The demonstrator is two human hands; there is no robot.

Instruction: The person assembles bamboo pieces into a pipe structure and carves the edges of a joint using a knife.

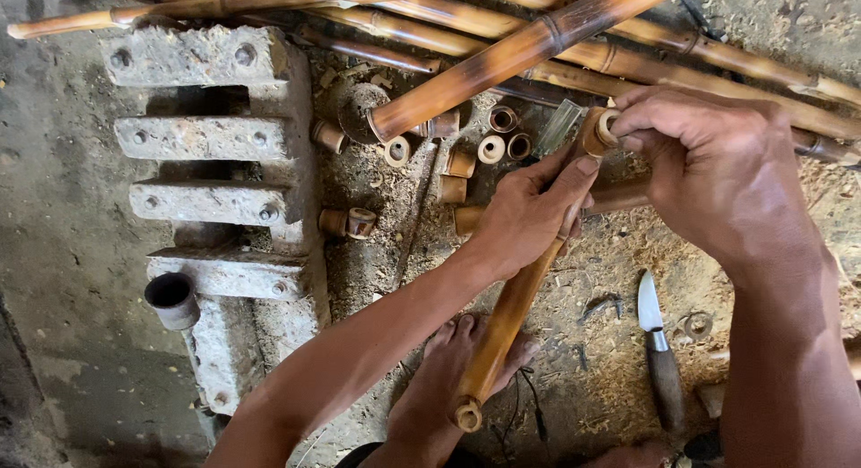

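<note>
Both hands, left (529,212) and right (708,163), close in grips, forearms converging.

Dusty concrete floor (63,253), sawdust (619,360), stepped concrete block (211,136).

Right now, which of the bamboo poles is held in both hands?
The short bamboo pole slanting up from the foot: left hand grips its shaft, right hand covers its top end. The longer poles lie untouched behind.

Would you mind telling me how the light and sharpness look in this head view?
Head view: soft daylight, no harsh glare; the left hand, right hand and bamboo are sharp; the knife blade shines pale; deep shadow sits between the concrete block's ribs; edges bow slightly.
</note>
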